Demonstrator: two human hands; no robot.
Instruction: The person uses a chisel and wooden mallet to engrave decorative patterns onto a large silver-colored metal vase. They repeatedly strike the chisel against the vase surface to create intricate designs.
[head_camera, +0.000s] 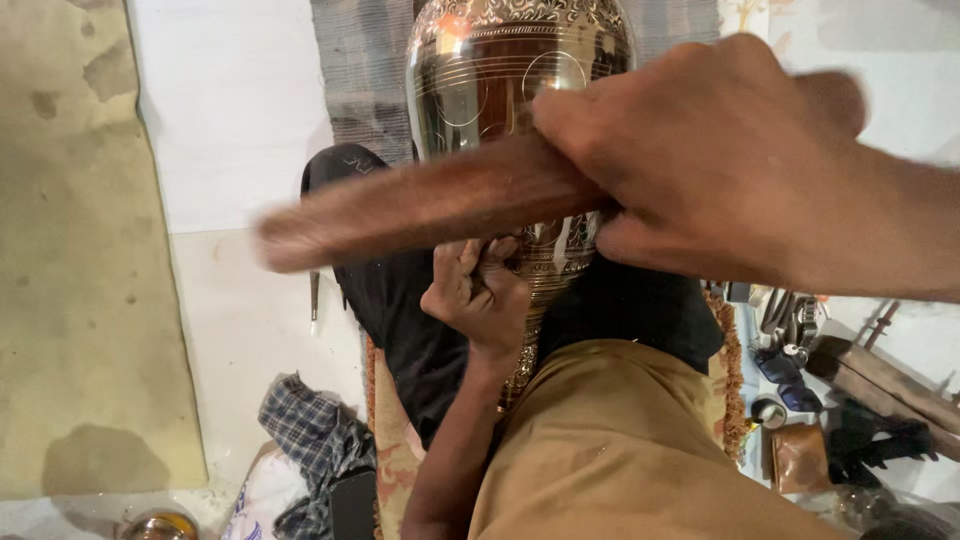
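The engraved brass vase (515, 90) lies across the person's lap. Over its belly, the right hand (700, 165) grips a blurred wooden stick (420, 205). Below the stick, the left hand (478, 290) is clenched against the vase's neck.

Glossy engraved metal vase (500, 80); blurred, seemingly wooden stick (420, 205).

I see a shiny engraved brass vase (500, 90) lying lengthwise across the lap, neck toward the body. A blurred brown wooden stick (400, 210) crosses just above its belly, held level.
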